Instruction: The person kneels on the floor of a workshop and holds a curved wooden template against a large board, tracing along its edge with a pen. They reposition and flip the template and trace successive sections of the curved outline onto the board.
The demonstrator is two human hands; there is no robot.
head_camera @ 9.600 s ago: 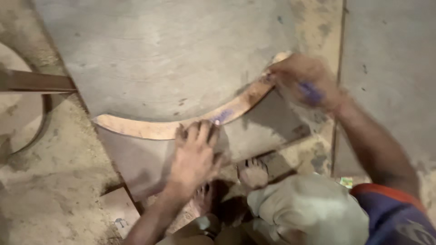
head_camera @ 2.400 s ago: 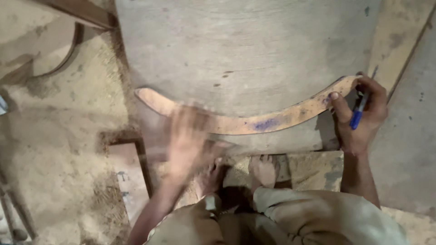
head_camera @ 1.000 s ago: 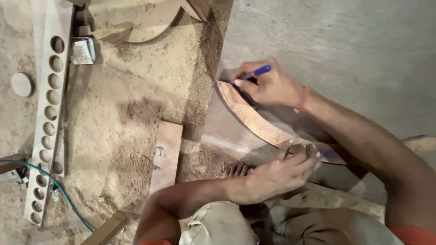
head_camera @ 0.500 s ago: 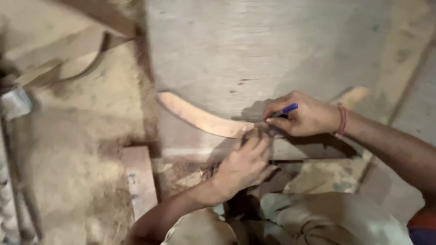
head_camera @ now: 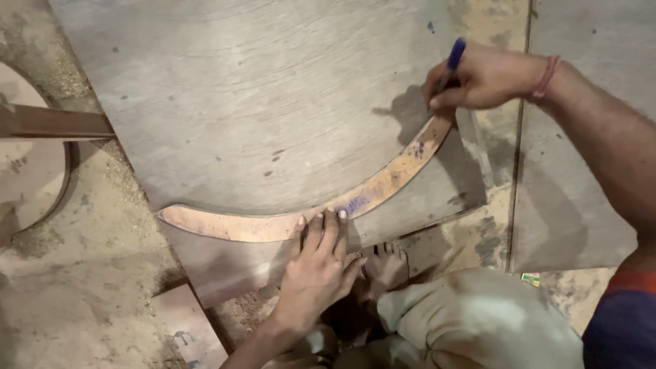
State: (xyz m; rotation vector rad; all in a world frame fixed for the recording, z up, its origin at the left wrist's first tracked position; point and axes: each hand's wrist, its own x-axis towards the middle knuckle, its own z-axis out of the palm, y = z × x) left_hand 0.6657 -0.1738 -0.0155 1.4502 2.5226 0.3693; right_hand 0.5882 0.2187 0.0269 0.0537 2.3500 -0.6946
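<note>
A long curved wooden template lies on a large grey plywood sheet on the floor. My left hand presses flat on the template's middle, fingers spread over its lower edge. My right hand grips a blue pen, tip down at the template's upper right end. Blue ink marks show on the template near both hands. My bare foot rests on the sheet's near edge, beside my left hand.
Sawdust covers the floor at left. A brown wooden bar and a curved offcut lie at far left. Another board lies at right, and a small wood block sits below the sheet.
My right hand with the pen has moved from the template's middle out to its right end. My left hand stays pressed on the template. The camera view has shifted.
</note>
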